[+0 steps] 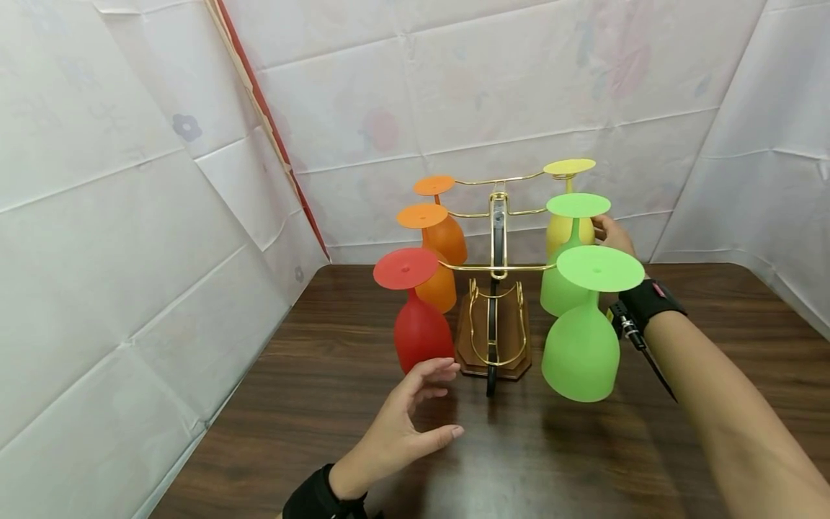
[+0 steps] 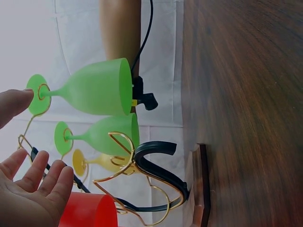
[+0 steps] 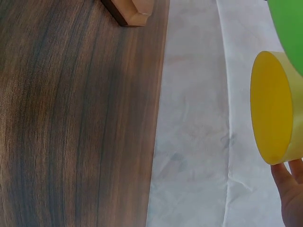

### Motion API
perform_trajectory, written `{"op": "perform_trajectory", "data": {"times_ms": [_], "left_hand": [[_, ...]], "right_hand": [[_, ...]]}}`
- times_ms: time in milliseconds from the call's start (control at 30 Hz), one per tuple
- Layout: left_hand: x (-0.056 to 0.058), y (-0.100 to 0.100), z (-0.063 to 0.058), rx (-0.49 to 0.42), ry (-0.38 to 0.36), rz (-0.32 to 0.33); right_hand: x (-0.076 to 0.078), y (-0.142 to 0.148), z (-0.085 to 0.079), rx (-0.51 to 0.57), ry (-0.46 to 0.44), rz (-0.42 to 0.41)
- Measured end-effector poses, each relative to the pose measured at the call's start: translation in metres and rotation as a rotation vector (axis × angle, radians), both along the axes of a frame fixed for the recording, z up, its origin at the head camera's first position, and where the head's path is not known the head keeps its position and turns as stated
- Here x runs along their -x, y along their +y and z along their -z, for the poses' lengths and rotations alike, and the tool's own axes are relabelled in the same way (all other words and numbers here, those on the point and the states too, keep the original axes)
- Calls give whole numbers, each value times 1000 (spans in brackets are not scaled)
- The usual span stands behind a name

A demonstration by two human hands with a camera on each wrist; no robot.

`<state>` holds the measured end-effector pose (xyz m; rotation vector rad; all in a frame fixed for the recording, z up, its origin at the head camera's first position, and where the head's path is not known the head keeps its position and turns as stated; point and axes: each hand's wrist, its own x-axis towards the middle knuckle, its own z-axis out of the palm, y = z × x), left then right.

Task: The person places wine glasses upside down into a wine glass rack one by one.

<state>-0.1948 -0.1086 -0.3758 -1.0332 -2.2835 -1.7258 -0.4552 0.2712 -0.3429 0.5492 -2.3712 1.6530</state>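
Colored plastic goblets hang upside down by their feet from a gold wire rack [image 1: 499, 268]. My left hand [image 1: 402, 425] is beside the front red goblet [image 1: 423, 333], fingers spread and thumb apart. Its fingertips overlap the goblet's lower edge in the head view; whether they touch it I cannot tell. At the back right, my right hand [image 1: 616, 236] touches the outside of the yellow goblet [image 1: 586, 232]. In the right wrist view, fingertips lie against the rim of the yellow goblet [image 3: 272, 109], while the thumb is out of sight. Green goblets [image 1: 581, 353] hang in front of it.
Two orange goblets [image 1: 437, 288] hang behind the red one. The rack stands on a wooden base [image 1: 470, 346] with a black curved strip [image 2: 156, 146]. Beneath is a dark wooden table [image 1: 311, 389], with white sheeting [image 1: 350, 108] behind and at both sides.
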Motion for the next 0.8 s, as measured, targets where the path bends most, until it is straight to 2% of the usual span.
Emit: {"op": "perform_trajectory", "data": {"times_ms": [167,367,533,633,700,767,800], "left_hand": [[-1,0,-1,-3,-17,-4],[-2,2,-1,-6,-18,-3],[-1,2,1,-6,-8,1],[-2,2,1,-8,-16,2],[-2,2,1,-7,-19,1],[-2,2,0,-7,-18,1],[-2,2,0,-7,-18,1]], "right_hand": [[-9,-8,-6,-76,10,-8],[-6,-5,-4,-47,27,-78],[-6,-4,-3,-47,1,-148],[-4,-4,-2,-58,-18,-149],[7,-1,4,-46,-32,-133],[28,7,14,-22,-29,-154],[52,18,31,-1,-15,-165]]}}
